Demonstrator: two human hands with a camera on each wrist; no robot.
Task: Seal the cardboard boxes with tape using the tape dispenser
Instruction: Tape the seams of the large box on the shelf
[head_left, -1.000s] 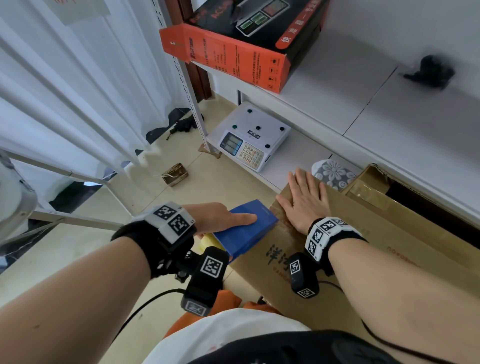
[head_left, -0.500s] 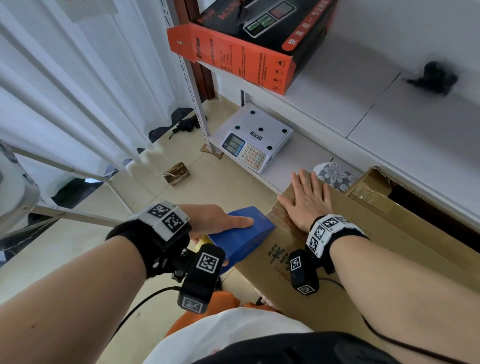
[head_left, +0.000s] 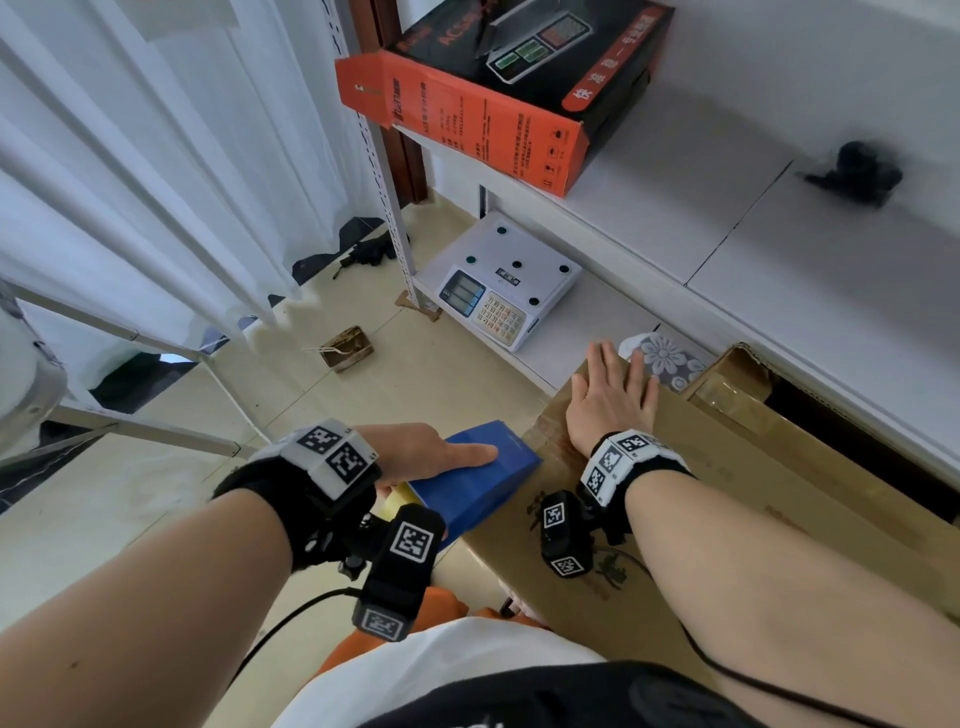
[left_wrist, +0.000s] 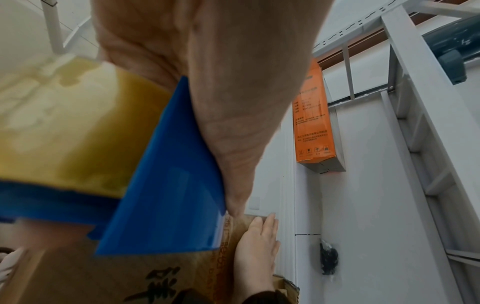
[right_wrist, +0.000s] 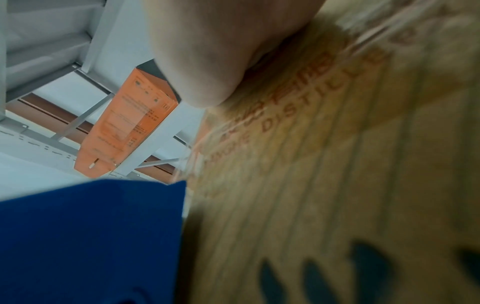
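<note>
Cardboard box lay low in front of you, right beside the white shelf, in the head view. Your right hand lay flat on its top near the far corner, fingers straight, pressing down. Your left hand held the blue tape dispenser with one finger stretched along its top. The dispenser touched the box's left edge. A scale sat on the shelf, well apart from your hands. Open floor lay to the left, so you had room there. The shelf was close on the far side.

From the left wrist, the yellow tape roll sat inside the dispenser, and its blue front met the box by the printed side. Your right hand showed past it, flat on the top.

From the right wrist, the picture was blurry. The box's printed top filled it, with the blue dispenser at its edge.

I think the tape could go on crooked or wrinkle if the box slid, or if you tipped the dispenser. Your right hand was near the tape's path and might get in its way.
</note>
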